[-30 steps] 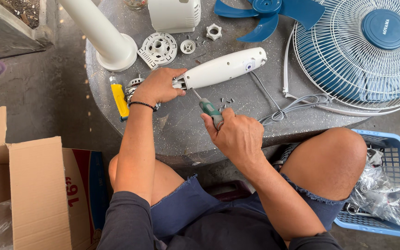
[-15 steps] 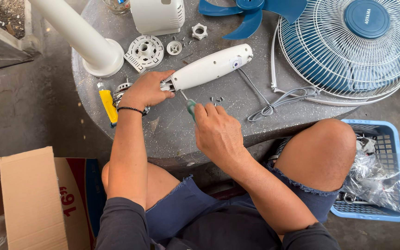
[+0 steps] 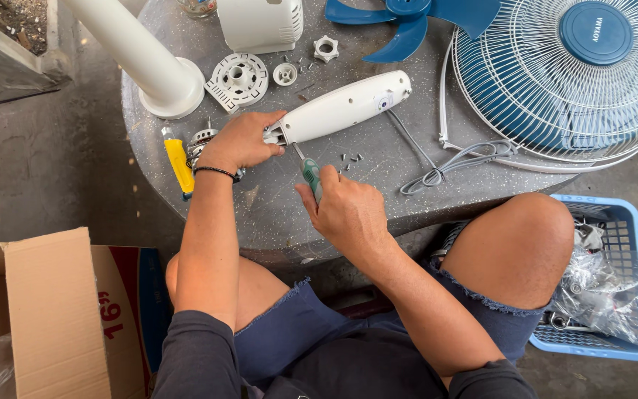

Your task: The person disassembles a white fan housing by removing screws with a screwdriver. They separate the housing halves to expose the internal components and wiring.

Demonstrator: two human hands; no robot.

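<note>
Here the left hand (image 3: 241,140) was clamped on the near end of the white fan housing (image 3: 345,107), pinning it to the round grey desk (image 3: 275,199). The housing's long axis ran from that hand up and to the right, away from the person, towards the blue fan guard (image 3: 570,81). The right hand (image 3: 348,210) was closed round the green handle of a screwdriver (image 3: 309,171), whose thin shaft pointed up and slightly left to the housing's end, just beside the left hand's fingers. So the 2 hands sat close together but apart, the left hand on the housing itself, the right hand just below it on the tool. A few small screws (image 3: 350,159) lay loose on the desk just right of the screwdriver. A yellow-handled tool (image 3: 179,164) lay left of the left wrist, a white stand pole (image 3: 142,59) above it. A blue basket (image 3: 614,295) stood by the right knee, a cardboard box (image 3: 46,310) at the left
</note>
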